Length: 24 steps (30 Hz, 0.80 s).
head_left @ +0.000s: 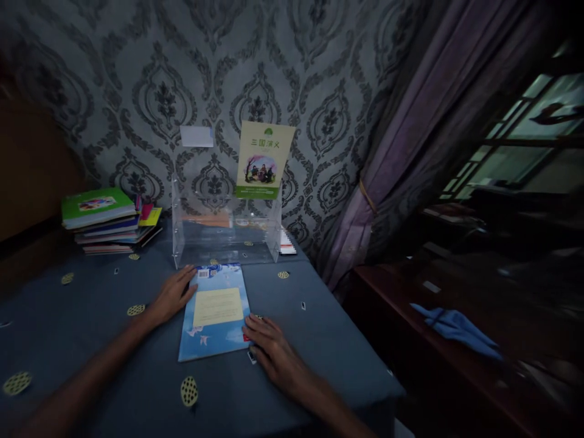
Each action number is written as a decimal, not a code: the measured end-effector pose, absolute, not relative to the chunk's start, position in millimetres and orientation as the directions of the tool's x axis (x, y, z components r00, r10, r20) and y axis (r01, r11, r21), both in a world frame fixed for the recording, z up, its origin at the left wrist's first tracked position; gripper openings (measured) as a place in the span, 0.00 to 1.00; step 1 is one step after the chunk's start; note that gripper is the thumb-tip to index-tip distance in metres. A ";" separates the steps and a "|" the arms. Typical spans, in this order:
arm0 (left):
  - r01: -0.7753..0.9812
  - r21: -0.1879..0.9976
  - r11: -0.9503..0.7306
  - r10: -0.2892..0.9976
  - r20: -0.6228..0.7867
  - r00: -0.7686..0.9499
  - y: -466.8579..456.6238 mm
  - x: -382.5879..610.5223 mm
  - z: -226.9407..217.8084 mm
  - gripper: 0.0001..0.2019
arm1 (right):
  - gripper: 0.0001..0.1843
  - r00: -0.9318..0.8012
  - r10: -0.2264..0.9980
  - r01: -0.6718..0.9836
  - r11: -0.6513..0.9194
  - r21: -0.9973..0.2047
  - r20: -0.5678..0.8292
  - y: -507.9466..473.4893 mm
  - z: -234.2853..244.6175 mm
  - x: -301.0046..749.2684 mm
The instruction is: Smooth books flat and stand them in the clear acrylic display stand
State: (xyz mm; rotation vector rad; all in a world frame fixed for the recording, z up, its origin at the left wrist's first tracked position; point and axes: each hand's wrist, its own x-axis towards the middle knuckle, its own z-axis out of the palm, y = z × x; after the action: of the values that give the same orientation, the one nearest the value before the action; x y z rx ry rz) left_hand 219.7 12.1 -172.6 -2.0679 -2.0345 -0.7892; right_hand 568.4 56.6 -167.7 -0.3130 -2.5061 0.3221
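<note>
A blue book (216,336) with a cream text panel lies flat on the table, upside down to me, its barcode at the far end. My left hand (176,295) rests at its upper left edge, fingers stretched out. At the lower right edge lies my right hand (270,348), its fingertips touching the cover's border by a small red mark. Neither hand grips the book. Just beyond it stands a clear acrylic rack (177,237). A cream and green book (264,159) with Chinese characters stands upright in the rack's upper right.
Several stacked books (98,210) sit at the table's back left. The dark blue tablecloth (319,353) has a lotus-pod pattern. A purple curtain (356,237) hangs behind the table's right side. A blue cloth (456,328) lies on a dark red surface to the right.
</note>
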 end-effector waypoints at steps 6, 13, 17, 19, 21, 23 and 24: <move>0.963 0.247 -0.107 0.930 0.367 0.010 -1.0 214.5 -166.4 0.34 | 0.27 -0.790 0.293 0.142 0.942 -0.304 0.539 54.2 -162.8 568.3; 0.956 0.170 -0.238 0.901 0.406 0.152 -60.4 256.9 -160.6 0.22 | 0.26 -0.783 0.292 0.138 0.942 -0.305 0.549 55.7 -166.0 567.0; 0.915 0.160 -0.369 0.868 0.410 0.278 -101.0 287.8 -151.0 0.21 | 0.23 -0.811 0.308 0.147 0.930 -0.336 0.498 59.3 -171.0 564.6; 0.906 0.165 -0.390 0.866 0.402 0.299 -113.7 299.0 -146.7 0.23 | 0.23 -0.828 0.328 0.168 0.919 -0.357 0.455 60.9 -171.1 564.1; 0.904 0.178 -0.389 0.865 0.408 0.292 -119.7 304.8 -145.0 0.23 | 0.23 -0.845 0.338 0.188 0.913 -0.361 0.415 61.4 -166.6 563.5; 0.903 0.199 -0.382 0.867 0.414 0.275 -120.7 306.0 -145.7 0.23 | 0.21 -0.861 0.339 0.212 0.917 -0.338 0.380 59.4 -156.8 559.9; 0.901 0.207 -0.381 0.868 0.415 0.272 -120.1 305.6 -146.7 0.22 | 0.20 -0.871 0.335 0.221 0.921 -0.321 0.360 57.3 -150.5 555.9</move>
State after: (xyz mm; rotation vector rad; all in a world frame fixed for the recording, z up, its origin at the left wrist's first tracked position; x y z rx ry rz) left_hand 305.6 -120.1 -146.7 -2.4486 -1.7072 -0.7253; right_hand 555.9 57.3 -150.5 -0.4041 -2.6646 0.3791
